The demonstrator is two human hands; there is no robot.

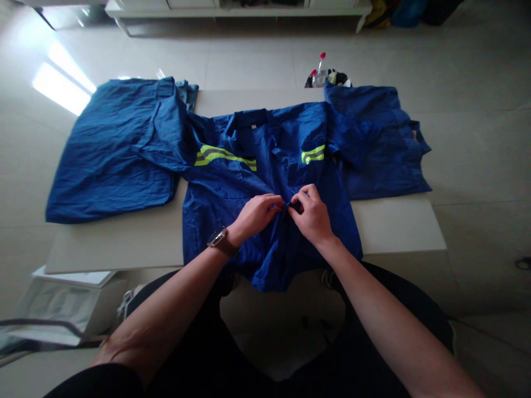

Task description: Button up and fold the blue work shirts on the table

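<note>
While the blue work jacket (265, 182) lies spread at the table's (394, 221) near middle, left hand (254, 216) and right hand (312, 216) pinch its front opening shut-fingered, between 2 blue garments.

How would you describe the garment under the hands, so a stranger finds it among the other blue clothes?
On the pale table three blue garments lie side by side. The jacket is the middle one, its front pinched by the left hand and right hand. Only it has yellow stripes across the chest; the left garment and right garment are plain.
</note>
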